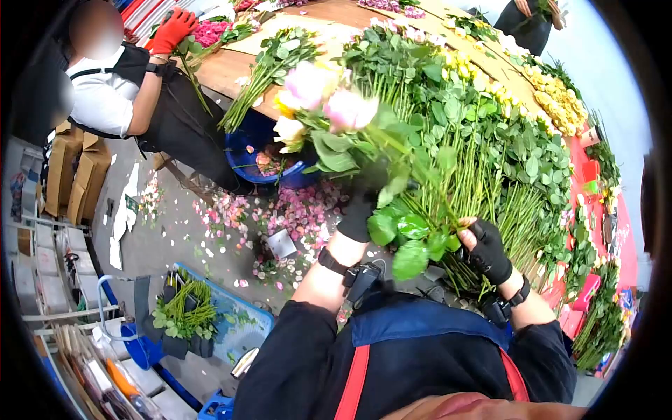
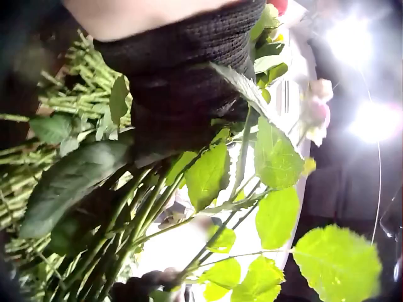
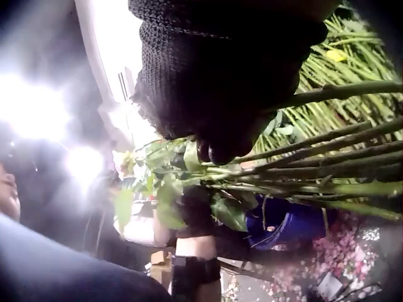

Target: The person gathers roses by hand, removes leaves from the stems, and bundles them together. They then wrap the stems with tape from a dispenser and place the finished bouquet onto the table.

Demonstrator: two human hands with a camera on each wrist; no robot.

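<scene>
A bunch of roses (image 1: 350, 110) with pale pink and cream heads leans up to the left in the head view. My black-gloved left hand (image 1: 359, 213) grips its stems below the heads, partly hidden behind leaves. In the left wrist view, green stems (image 2: 135, 217) run down out of that glove. Lower on the bunch, my right hand (image 1: 486, 253), in a black glove with bare fingertips, has thumb and fingers curled at the leafy stems. The right wrist view shows thorny stems (image 3: 315, 173) passing close under its fingers.
Long-stemmed roses (image 1: 455, 140) lie heaped across the table ahead and to the right. A blue bin (image 1: 241, 164) stands below its edge. Petals (image 1: 301, 206) litter the floor. Another person in a red glove (image 1: 175, 31) works at the left. A blue cart (image 1: 238, 315) stands behind.
</scene>
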